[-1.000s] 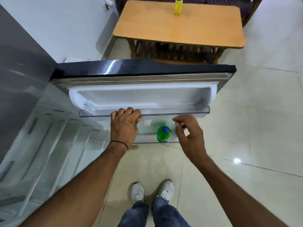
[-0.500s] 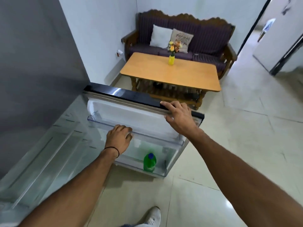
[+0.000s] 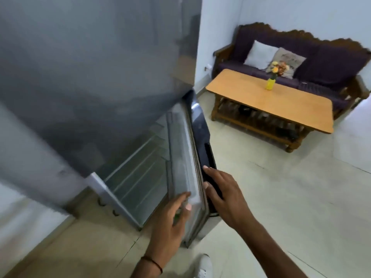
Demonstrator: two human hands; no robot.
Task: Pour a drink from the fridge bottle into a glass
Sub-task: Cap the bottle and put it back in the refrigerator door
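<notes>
The fridge door (image 3: 186, 157) stands edge-on to me, swung partly toward the grey fridge body (image 3: 90, 77). My left hand (image 3: 170, 223) reaches into the low part of the door's inner side. Its thumb and fingers curl around something there. A sliver of the green bottle (image 3: 177, 216) shows between them, and the rest of the bottle is hidden by the hand and the door. My right hand (image 3: 222, 197) lies flat on the dark outer face of the door with fingers spread, holding nothing. No glass is in view.
Fridge shelves (image 3: 140, 173) show through the gap left of the door. A low wooden table (image 3: 291, 105) with a yellow flower vase (image 3: 270, 83) stands to the right, with a dark sofa (image 3: 321, 57) behind it. Pale tiled floor (image 3: 281, 197) lies between. My white shoe (image 3: 204, 265) is below.
The door has swung from wide open toward the fridge. My left hand dropped from the upper door shelf to the lower one; my right hand slid from the door's top edge onto its outer face.
</notes>
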